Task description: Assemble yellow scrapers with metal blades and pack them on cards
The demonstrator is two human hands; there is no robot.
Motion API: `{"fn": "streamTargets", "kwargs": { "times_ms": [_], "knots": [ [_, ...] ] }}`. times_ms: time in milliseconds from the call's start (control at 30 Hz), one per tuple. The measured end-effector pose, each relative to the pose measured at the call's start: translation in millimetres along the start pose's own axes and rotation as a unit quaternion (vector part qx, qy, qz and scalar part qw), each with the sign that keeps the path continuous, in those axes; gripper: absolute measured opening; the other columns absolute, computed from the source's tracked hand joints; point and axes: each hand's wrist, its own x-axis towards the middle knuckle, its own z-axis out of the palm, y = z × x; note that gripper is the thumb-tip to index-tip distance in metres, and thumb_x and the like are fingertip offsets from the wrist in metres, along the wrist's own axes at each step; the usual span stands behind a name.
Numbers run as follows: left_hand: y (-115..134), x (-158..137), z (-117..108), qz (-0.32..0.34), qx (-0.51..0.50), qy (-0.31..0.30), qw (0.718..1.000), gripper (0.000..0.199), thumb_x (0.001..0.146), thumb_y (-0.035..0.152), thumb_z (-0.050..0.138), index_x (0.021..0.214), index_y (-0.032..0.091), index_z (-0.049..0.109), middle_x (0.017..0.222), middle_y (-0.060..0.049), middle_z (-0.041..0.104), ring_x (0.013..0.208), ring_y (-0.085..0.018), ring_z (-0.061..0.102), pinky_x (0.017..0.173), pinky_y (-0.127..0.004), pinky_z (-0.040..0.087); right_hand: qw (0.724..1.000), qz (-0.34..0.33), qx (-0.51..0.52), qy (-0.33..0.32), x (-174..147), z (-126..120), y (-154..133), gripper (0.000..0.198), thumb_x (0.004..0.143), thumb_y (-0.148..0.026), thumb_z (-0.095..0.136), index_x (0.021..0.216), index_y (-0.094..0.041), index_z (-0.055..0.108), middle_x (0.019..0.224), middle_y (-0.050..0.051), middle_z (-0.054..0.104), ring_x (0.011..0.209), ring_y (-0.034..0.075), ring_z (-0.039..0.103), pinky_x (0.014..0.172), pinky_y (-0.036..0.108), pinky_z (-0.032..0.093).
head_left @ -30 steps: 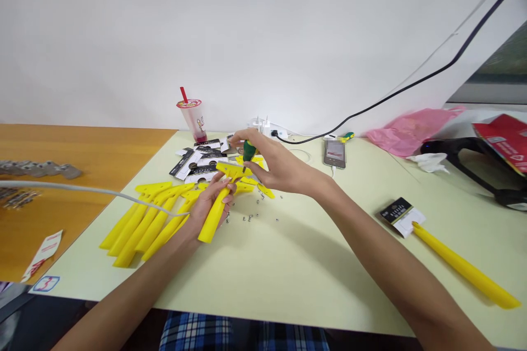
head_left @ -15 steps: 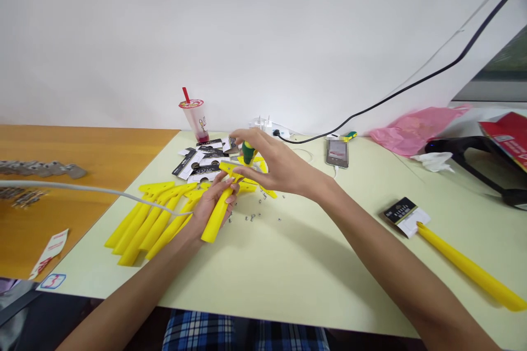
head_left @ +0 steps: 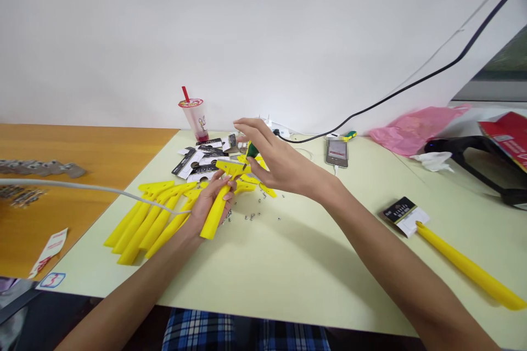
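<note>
My left hand [head_left: 209, 198] is closed around the handle of a yellow scraper [head_left: 214, 213], whose head carries a metal blade along its far edge. In my right hand [head_left: 274, 162] is a green-handled screwdriver [head_left: 252, 150], its shaft slanting down to the scraper's head; my palm covers part of the handle. Several yellow scraper handles [head_left: 154, 222] lie side by side to the left of my left hand. Small screws [head_left: 252, 216] are scattered on the table past the held scraper. Behind it are more yellow plastic pieces [head_left: 267, 191], partly hidden.
Black-and-white cards [head_left: 201, 160] and a drink cup [head_left: 196, 120] stand at the back. A phone [head_left: 337, 152] lies at the back right. A carded yellow scraper [head_left: 469, 263] rests on the right. A grey cable [head_left: 90, 187] crosses the left side.
The screwdriver now leans, with its shaft showing at the scraper's head. My right fingers have straightened and shifted slightly right. My left hand and the scraper have barely moved.
</note>
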Motion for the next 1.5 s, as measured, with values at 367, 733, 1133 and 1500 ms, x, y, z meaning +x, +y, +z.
{"fn": "streamTargets", "kwargs": {
  "times_ms": [367,733,1133,1500],
  "knots": [
    [-1,-1,-1,0.000,0.006,-0.001,1.000,0.046,0.084,-0.001,0.075,0.118,0.025,0.056,0.110,-0.003,0.065,0.073,-0.007,0.067,0.048,-0.011,0.043,0.999,0.025,0.025,-0.022,-1,-7,1,0.034,0.110,-0.025,0.057,0.144,-0.028,0.054,0.135,0.012,0.070,0.109,0.029,0.072,0.093,0.046,0.060],
    [1,3,-12,-0.004,0.016,-0.021,1.000,0.048,0.086,0.001,0.080,0.120,0.026,0.057,0.104,-0.001,0.065,0.073,-0.007,0.068,0.049,-0.010,0.046,0.998,0.048,0.042,-0.020,-1,-6,5,0.038,0.108,-0.022,0.062,0.145,-0.027,0.054,0.139,0.013,0.068,0.113,0.029,0.070,0.097,0.047,0.059],
    [0,-2,0,0.001,0.022,-0.007,1.000,0.052,0.084,-0.002,0.075,0.123,0.025,0.056,0.108,-0.003,0.066,0.071,-0.006,0.068,0.047,-0.011,0.044,0.997,0.049,0.054,-0.028,0,-4,8,0.037,0.107,-0.016,0.057,0.142,-0.028,0.056,0.134,0.011,0.068,0.108,0.026,0.071,0.099,0.046,0.059],
    [-1,-1,-2,-0.002,0.025,-0.003,1.000,0.049,0.084,-0.001,0.076,0.121,0.025,0.058,0.106,-0.002,0.066,0.071,-0.007,0.068,0.047,-0.011,0.043,0.994,0.013,0.109,-0.020,-3,-4,18,0.032,0.104,-0.014,0.061,0.133,-0.027,0.060,0.132,0.010,0.072,0.109,0.024,0.072,0.100,0.045,0.059]
  ]
}}
